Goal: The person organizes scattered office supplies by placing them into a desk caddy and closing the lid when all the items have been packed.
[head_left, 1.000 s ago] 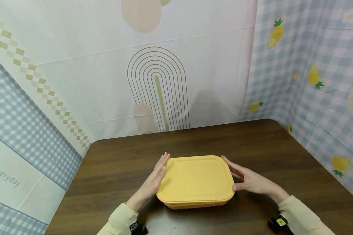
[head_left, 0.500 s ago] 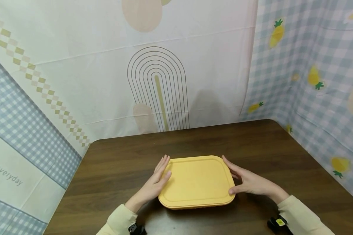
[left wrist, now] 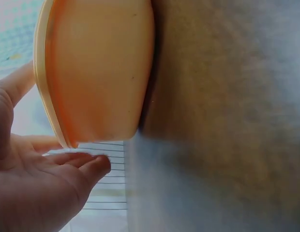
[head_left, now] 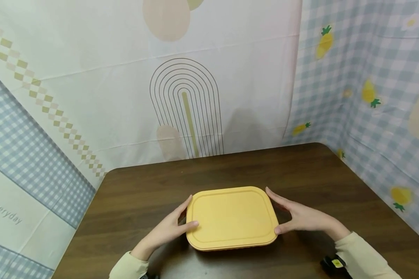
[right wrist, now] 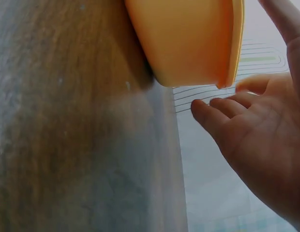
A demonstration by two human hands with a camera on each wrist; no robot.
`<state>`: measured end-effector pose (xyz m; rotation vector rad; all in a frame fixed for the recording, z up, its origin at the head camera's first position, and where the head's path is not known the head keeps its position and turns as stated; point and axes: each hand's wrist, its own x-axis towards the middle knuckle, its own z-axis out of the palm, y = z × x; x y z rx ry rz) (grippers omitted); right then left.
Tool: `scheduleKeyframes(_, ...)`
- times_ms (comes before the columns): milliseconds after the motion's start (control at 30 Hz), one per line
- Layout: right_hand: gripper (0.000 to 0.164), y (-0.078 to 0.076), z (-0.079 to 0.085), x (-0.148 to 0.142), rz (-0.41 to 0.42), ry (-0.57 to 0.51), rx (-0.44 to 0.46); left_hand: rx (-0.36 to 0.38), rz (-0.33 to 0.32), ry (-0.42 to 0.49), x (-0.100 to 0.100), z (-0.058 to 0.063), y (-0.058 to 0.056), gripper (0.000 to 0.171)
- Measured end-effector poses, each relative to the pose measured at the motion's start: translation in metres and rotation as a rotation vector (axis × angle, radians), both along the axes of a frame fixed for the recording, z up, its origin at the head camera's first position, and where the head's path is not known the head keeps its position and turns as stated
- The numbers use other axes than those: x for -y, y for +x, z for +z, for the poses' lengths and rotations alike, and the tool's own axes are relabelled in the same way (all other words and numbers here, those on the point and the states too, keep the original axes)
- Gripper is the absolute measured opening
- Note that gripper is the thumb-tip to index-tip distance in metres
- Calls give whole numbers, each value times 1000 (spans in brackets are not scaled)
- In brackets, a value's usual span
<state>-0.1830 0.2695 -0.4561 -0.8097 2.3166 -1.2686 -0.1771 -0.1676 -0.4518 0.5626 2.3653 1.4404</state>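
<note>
A yellow rounded-rectangular box with a flat lid (head_left: 232, 219) sits on the dark wooden table in the head view. My left hand (head_left: 165, 230) is at its left side, with the thumb lying on the lid's top edge and a finger at the far left corner. On the opposite side, my right hand (head_left: 303, 217) touches the rim, thumb at the near right and a fingertip at the far right corner. Both wrist views show the box's pale orange wall (left wrist: 99, 67) below the lid rim (right wrist: 235, 43), with the other fingers loosely bent beside it. The box's contents are hidden.
The brown wooden table (head_left: 146, 190) extends around the box, its far edge against a white patterned cloth (head_left: 118, 97). A blue checked cloth with pineapple prints (head_left: 366, 128) hangs along the right side.
My left hand has slid back toward me and left along the lid's edge, its thumb now on top. The lid's front edge sits lower in view, showing less front wall. The right hand barely moved.
</note>
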Motion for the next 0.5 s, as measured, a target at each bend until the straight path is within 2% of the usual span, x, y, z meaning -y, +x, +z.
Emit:
scheduleKeyframes(67,105,1,0,-1,3,21,-1,34,-26,33,3,0,3,96)
scheduleKeyframes(167,103,1,-1,-1,-4,38,-8,37,-44,56,4,0,5,98)
scheduleKeyframes(500,98,-2,-2,3,-3,8,13,30,-31,73,3,-3,2,95)
